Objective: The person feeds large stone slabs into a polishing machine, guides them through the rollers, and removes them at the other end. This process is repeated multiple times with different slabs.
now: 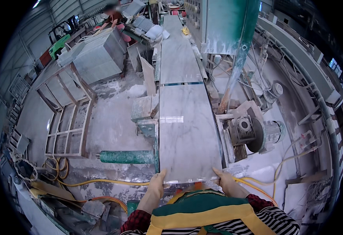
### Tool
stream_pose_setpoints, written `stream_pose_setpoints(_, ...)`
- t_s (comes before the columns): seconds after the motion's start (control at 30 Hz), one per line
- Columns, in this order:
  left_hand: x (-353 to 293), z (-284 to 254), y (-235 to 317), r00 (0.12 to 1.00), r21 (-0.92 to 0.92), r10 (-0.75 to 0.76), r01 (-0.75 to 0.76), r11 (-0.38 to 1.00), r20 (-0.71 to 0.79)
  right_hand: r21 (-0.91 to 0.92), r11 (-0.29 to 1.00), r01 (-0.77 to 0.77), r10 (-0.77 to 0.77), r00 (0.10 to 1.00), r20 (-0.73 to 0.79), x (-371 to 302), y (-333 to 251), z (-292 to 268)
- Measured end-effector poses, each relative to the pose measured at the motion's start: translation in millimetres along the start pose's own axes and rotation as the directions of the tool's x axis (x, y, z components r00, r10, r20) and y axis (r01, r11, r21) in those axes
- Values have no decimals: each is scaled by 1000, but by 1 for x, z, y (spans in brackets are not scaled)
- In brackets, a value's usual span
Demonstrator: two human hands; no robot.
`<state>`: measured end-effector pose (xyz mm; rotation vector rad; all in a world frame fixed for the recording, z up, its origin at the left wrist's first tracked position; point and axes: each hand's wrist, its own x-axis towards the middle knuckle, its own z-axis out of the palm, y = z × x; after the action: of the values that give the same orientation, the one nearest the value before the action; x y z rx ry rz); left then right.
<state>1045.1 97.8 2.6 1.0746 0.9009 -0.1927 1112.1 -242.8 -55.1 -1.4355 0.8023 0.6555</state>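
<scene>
A long polished slab of white stone with grey veins (191, 135) lies flat on a narrow conveyor, its near end in front of my waist. My left hand (156, 187) grips the slab's near left corner, thumb along the edge. At the near right corner my right hand (229, 184) holds it the same way. The fingers of both hands are mostly hidden under or beside the stone. Beyond a narrow gap, a second pale slab (179, 58) continues in line on the conveyor.
On the right stand a motor with a round wheel (254, 133) and a tall green cabinet (230, 27). To the left are a green roller (126, 157), a metal frame (67, 117) and stacked slabs (101, 55). A person (113, 17) leans over that stack. Yellow hoses (105, 181) cross the floor.
</scene>
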Motion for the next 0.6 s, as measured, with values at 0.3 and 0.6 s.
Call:
stream_pose_setpoints(0.3, -23, 21, -55, 981, -388, -173, 195, 901, 90, 301, 845, -443, 93, 675, 732, -38, 5, -3)
stream_pose_setpoints(0.6, 16, 18, -54, 992, -298, -123, 117, 947, 0, 195, 962, -191, 53, 831, 554, -45, -20, 31)
